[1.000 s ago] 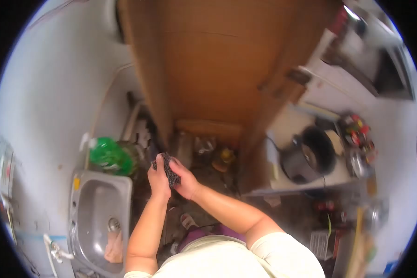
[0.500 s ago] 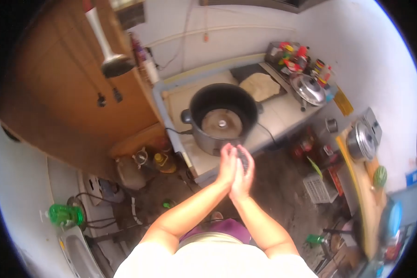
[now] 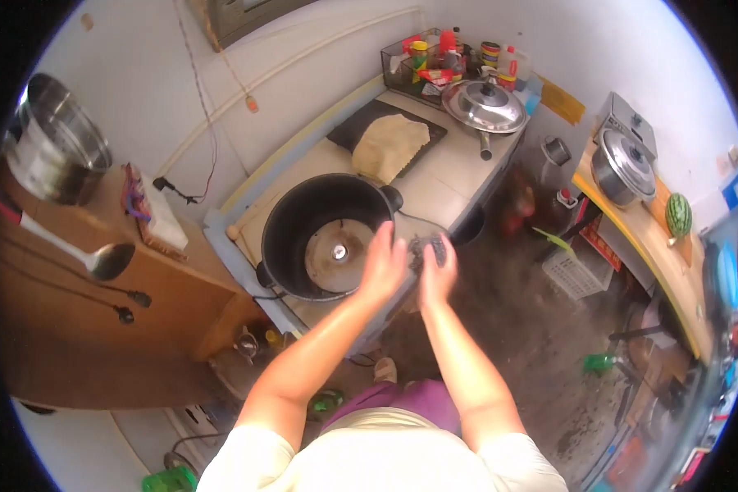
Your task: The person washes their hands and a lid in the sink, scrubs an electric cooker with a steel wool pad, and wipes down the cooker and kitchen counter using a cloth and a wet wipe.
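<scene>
My right hand (image 3: 436, 279) is closed around a dark grey, tangled wad that looks like a steel wool scrubber (image 3: 419, 251). Beside it, my left hand (image 3: 383, 264) has its fingers stretched out, slightly blurred, with nothing visible in them. It is at the right front side of a large dark rice cooker (image 3: 279, 238); whether it touches the rim I cannot tell. The cooker stands lidless on the tiled counter, its inner pot out, and a stained heating plate (image 3: 324, 266) with a round metal centre shows at the bottom.
Behind the cooker, a flat sheet of dough (image 3: 392, 143) lies on a dark board (image 3: 359, 123). A lidded pan (image 3: 484, 107) and a wire basket of bottles (image 3: 402, 70) stand farther back. At right, a wooden shelf holds a lidded pot (image 3: 625, 168) and a small watermelon (image 3: 678, 215).
My hands, pressed together before, have come apart, and the scrubber shows in the right one. The view has turned, bringing the cooker left and a steel pot into sight at left.
</scene>
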A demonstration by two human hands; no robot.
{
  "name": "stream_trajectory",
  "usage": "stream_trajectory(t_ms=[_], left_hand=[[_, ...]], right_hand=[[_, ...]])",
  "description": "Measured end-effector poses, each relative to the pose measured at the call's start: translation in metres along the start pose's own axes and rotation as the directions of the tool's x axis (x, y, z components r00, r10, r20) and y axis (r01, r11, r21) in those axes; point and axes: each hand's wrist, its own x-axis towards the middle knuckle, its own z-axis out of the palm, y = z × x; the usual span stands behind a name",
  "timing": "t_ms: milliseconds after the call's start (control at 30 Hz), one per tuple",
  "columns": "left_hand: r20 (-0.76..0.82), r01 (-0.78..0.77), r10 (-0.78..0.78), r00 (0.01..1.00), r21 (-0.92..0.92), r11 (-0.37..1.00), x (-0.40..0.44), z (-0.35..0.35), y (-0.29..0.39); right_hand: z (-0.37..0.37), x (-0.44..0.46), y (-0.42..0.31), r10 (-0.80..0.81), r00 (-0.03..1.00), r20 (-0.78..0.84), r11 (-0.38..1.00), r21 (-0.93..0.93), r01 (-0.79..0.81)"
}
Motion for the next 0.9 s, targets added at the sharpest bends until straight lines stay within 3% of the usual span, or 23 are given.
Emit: stream_trajectory(t_ms=[33, 100, 167, 233, 300, 333, 433, 567, 600, 633, 700, 733, 800, 833, 867, 900], left_hand=[[0.015, 0.056, -0.056, 0.998, -0.002, 0.998, 0.012, -0.006, -0.007], [0.083, 0.147, -0.139, 0.987, -0.088, 0.985, 0.028, -0.006, -0.029], [0.238, 0.337, -0.289, 0.927, -0.196, 0.921, 0.041, -0.005, -0.036], [0.290, 0.453, -0.373, 0.881, -0.294, 0.842, 0.043, 0.001, -0.032], [0.385, 0.569, -0.445, 0.808, -0.316, 0.760, 0.041, -0.002, -0.012], [0.389, 0.563, -0.436, 0.812, -0.327, 0.759, 0.041, -0.003, -0.011], [0.400, 0.559, -0.430, 0.809, -0.296, 0.775, 0.042, -0.002, -0.014], [0.428, 0.367, -0.249, 0.869, -0.217, 0.905, 0.042, 0.000, -0.024], [0.422, 0.449, -0.335, 0.842, -0.206, 0.870, 0.046, 0.000, -0.029], [0.467, 0.483, -0.333, 0.819, -0.247, 0.840, 0.049, -0.003, -0.029], [0.549, 0.555, -0.328, 0.769, -0.317, 0.769, 0.055, -0.009, -0.023], [0.521, 0.573, -0.420, 0.743, -0.171, 0.802, 0.056, -0.006, -0.022], [0.538, 0.558, -0.384, 0.751, -0.207, 0.803, 0.058, -0.008, -0.026], [0.542, 0.557, -0.372, 0.753, -0.225, 0.799, 0.055, -0.010, -0.027], [0.566, 0.667, -0.474, 0.675, -0.192, 0.720, 0.056, -0.010, -0.024], [0.573, 0.689, -0.491, 0.656, -0.191, 0.699, 0.056, -0.011, -0.020]], right_hand=[[0.008, -0.002, 0.001, 0.054, 0.998, -0.010, 0.998, -0.027, -0.055], [0.021, -0.008, 0.003, 0.163, 0.983, 0.080, 0.957, 0.228, -0.177], [0.025, -0.016, 0.031, 0.133, 0.945, 0.298, 0.818, 0.505, -0.275], [0.028, -0.033, 0.018, 0.107, 0.933, 0.344, 0.782, 0.550, -0.293], [0.032, -0.039, 0.011, 0.064, 0.947, 0.316, 0.974, 0.185, -0.128], [0.034, -0.038, 0.013, 0.048, 0.947, 0.318, 0.999, -0.018, -0.045], [0.054, 0.004, 0.065, 0.047, 0.964, 0.262, 0.983, -0.186, 0.002], [0.053, 0.073, 0.189, 0.331, 0.797, 0.505, 0.943, -0.147, -0.299], [0.055, 0.063, 0.166, 0.285, 0.846, 0.450, 0.958, -0.116, -0.261], [0.054, 0.048, 0.144, 0.265, 0.861, 0.434, 0.954, 0.012, -0.299], [0.042, 0.031, 0.052, 0.127, 0.876, 0.465, 0.978, 0.088, -0.188], [0.040, 0.033, 0.058, 0.086, 0.869, 0.487, 0.989, 0.067, -0.135], [0.039, 0.044, 0.076, -0.016, 0.846, 0.533, 0.999, 0.044, -0.009], [0.049, 0.054, 0.116, 0.273, 0.818, 0.506, 0.912, 0.136, -0.388], [0.053, 0.075, 0.155, 0.305, 0.757, 0.578, 0.931, -0.014, -0.365], [0.055, 0.098, 0.156, 0.337, 0.692, 0.638, 0.937, -0.155, -0.313]])
